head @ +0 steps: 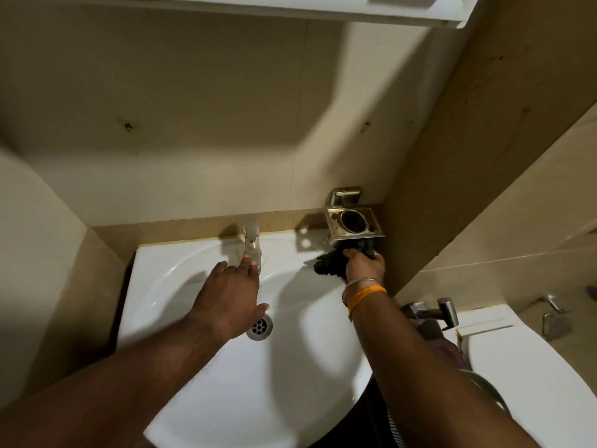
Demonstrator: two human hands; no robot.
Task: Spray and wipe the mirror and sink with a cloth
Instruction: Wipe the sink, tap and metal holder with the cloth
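A white sink (pixel 245 392) fills the lower middle, with a metal drain (pixel 260 328) and a chrome tap (pixel 251 242) at its back rim. My left hand (pixel 231 299) stretches over the basin, fingers apart, its fingertips touching the tap's spout. My right hand (pixel 365 265) grips a dark cloth (pixel 329 265) pressed on the sink's back right corner, just under a metal holder. No spray bottle is in view. Only the white lower edge of a cabinet or mirror frame (pixel 290 8) shows at the top.
A metal wall holder (pixel 353 223) sticks out above the cloth. Beige tiled walls close in on the left and right. At right sit a toilet cistern lid (pixel 523 360), a chrome hand sprayer (pixel 447 310) with its hose, and a wall valve (pixel 554 318).
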